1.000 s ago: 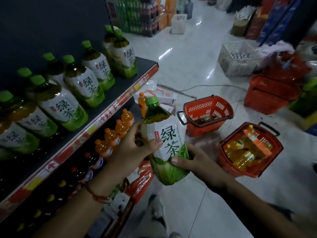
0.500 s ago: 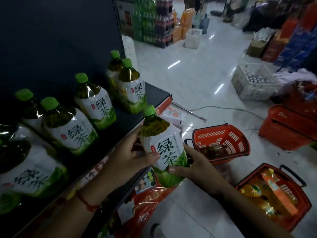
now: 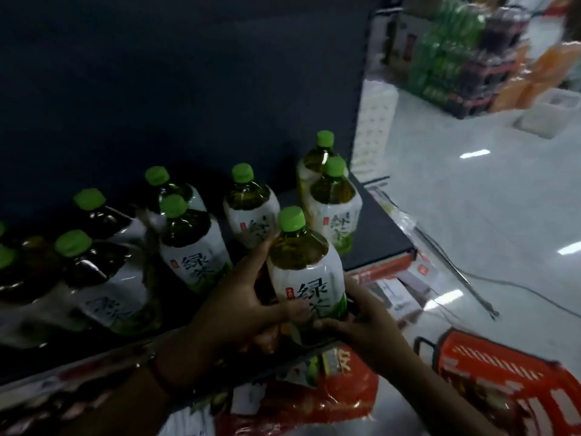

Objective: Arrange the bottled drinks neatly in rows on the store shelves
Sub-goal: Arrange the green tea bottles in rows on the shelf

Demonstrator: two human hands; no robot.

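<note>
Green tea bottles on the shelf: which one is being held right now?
The green tea bottle nearest the shelf's front edge, gripped low down by the left hand and right hand; no hand touches the others.

Dim light is leaving the shelf (image 3: 377,247) in shadow; glare streaks are reflecting off the bright floor (image 3: 471,199); motion blur and wide-angle bending are softening the edges.
</note>
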